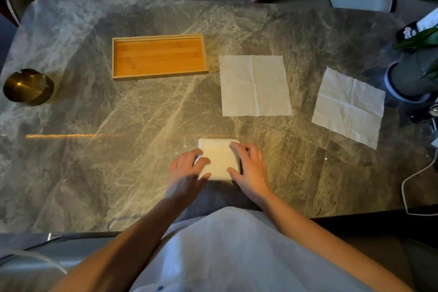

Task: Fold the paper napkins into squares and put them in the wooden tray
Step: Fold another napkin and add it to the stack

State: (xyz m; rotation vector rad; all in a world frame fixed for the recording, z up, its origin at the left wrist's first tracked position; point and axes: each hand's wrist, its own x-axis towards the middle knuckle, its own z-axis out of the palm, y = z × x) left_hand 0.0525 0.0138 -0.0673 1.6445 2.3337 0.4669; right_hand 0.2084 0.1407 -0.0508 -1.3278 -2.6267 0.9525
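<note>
White garment [237, 256], foreground. Left hand [187, 169], right hand [252, 167]: fingers loosely straight, resting on folded white paper napkin square [219, 156], grey marble table [106, 161]. Unfolded creased napkin [254, 85] (another napkin [348, 106] rightward) beyond; rectangular wooden tray [161, 76] beyond-left.

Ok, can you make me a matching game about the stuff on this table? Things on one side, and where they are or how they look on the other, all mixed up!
Things:
1. wooden tray
2. folded napkin
3. gold bowl
4. slanted napkin

Clues:
A. pressed under the left hand and right hand
B. shiny, by the left edge of the table
C. open flat, next to the plant pot
D. holds no napkins yet

Pairs: 1-D, 2-A, 3-B, 4-C.
</note>
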